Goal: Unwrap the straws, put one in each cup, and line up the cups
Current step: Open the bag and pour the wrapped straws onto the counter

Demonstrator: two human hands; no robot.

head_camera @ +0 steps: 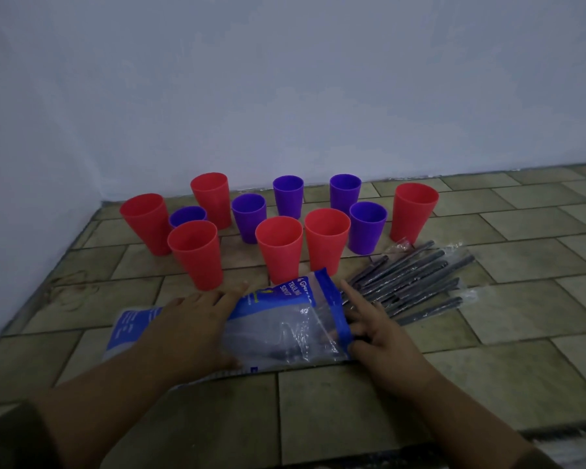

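I press my left hand (197,328) flat, fingers spread, on a clear blue-printed plastic bag (278,326); my right hand (376,336) pinches its right edge. Wrapped dark straws (410,282) lie right, empty red and purple plastic cups (278,248) stand unaligned beyond.

Eleven upright red and purple plastic cups (278,248) stand clustered on the tiled floor (352,407) near the wall (285,79). Right of and before them lies a bundle of dark wrapped straws (410,279). Left of the straws, nearest the viewer, lies a clear-and-blue plastic bag (278,326), under the left hand (197,326) and touching the right hand (376,333).
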